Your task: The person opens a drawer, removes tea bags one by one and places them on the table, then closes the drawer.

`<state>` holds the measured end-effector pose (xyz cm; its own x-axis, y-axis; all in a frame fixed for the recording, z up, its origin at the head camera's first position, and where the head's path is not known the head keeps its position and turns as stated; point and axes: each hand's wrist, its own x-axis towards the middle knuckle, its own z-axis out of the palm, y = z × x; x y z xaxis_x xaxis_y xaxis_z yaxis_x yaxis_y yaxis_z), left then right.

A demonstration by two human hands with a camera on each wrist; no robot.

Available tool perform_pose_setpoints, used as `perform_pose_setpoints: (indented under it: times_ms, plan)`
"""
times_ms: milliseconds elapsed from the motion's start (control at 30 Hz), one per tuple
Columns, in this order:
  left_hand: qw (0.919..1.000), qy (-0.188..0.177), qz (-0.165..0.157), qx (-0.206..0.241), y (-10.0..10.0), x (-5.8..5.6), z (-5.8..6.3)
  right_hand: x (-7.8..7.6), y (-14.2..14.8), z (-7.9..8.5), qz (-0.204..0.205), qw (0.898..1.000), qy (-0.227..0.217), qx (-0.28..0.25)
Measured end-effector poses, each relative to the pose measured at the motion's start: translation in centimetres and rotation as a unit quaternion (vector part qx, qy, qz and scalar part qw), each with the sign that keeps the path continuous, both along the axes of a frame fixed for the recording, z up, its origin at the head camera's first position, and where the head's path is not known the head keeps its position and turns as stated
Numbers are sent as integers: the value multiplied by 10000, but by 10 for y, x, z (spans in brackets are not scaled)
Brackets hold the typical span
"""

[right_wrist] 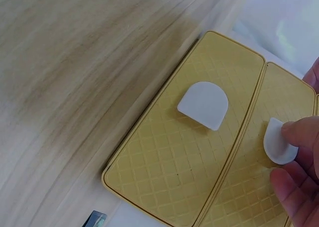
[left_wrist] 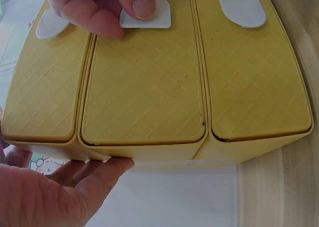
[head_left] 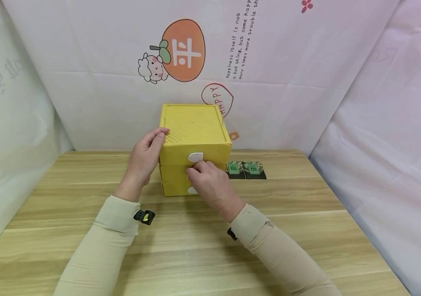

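Note:
A yellow three-drawer box (head_left: 195,123) stands on the table, each drawer front bearing a rounded white pull tab. My right hand (head_left: 214,183) is at the middle drawer; in the right wrist view its thumb and fingers pinch that drawer's white pull tab (right_wrist: 275,140). My left hand (head_left: 145,154) rests against the box's upper left edge, fingertips on the top. The left wrist view has that hand (left_wrist: 60,192) with fairly straight fingers along the side wall. All three drawer fronts look flush with the casing. The top tab (head_left: 196,157) and bottom tab (head_left: 192,190) are untouched.
Two dark cards with green pictures (head_left: 253,169) lie on the table just right of the box. Behind the box hangs a white printed cloth (head_left: 103,102), with more cloth at both sides. The wood-grain table (head_left: 180,255) extends toward me.

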<state>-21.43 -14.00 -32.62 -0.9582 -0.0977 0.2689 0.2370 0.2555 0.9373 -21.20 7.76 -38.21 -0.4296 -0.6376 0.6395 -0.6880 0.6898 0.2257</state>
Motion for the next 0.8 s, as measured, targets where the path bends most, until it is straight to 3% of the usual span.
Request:
perform_pose_setpoints:
  times_ms: [800]
  plan:
    - [10000,-38,-14,-52,0,1,0,17,7,2,298,9994,-128,-98]
